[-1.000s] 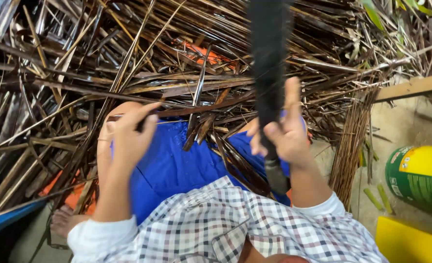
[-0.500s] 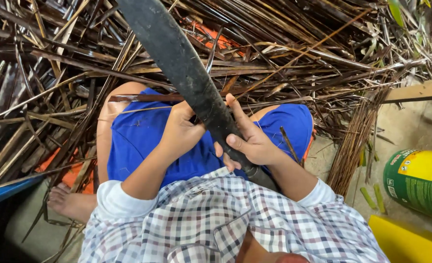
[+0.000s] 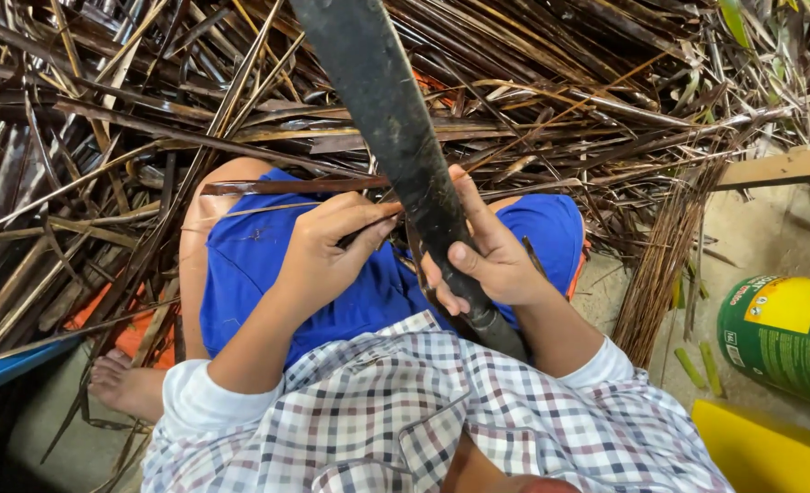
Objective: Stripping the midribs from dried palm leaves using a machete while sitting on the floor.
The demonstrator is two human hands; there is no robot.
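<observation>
Dry fronds [image 3: 104,137]; right hand [image 3: 487,256] grips matte blade [image 3: 396,137].

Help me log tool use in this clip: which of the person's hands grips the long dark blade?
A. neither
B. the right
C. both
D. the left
B: the right hand wraps around the long dark blade near its lower end, while the left hand pinches a thin dry leaf strip against the blade's edge, above the blue shorts.

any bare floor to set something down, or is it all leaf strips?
Bare sandy floor between the wooden plank, the stick bundle and the green can. Small bare patch beside the foot, lower left. Elsewhere dried leaf strips crowd everything.
</observation>
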